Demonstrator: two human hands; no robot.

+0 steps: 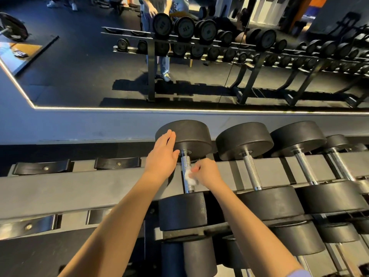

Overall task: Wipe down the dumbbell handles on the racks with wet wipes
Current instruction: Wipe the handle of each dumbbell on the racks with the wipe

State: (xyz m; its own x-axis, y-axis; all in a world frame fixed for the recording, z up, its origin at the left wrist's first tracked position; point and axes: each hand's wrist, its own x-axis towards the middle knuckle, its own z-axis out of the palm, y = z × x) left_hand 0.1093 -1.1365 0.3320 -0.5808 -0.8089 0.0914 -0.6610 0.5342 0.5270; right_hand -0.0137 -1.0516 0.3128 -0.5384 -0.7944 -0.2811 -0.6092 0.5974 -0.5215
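Your right hand (pixel 207 171) is curled, its fingertips pinching a small bunched white wet wipe (pixel 189 177) against the side of a knurled steel handle (pixel 185 162), about midway along the bar. Just to its left, your left hand (pixel 162 156) lies flat with straight fingers against the dumbbell's far head (pixel 191 134), gripping nothing. Nearer to you than your right hand sits the near head (pixel 182 210) of the same dumbbell, cradled on the dark rack (pixel 99 188). To the right of your right hand more dumbbells wait, the closest handle (pixel 252 170) just beside it. This appears to be the wiping step on the leftmost dumbbell. Next, the wipe probably needs to run the bar's full length and around its hidden underside before you shift right.
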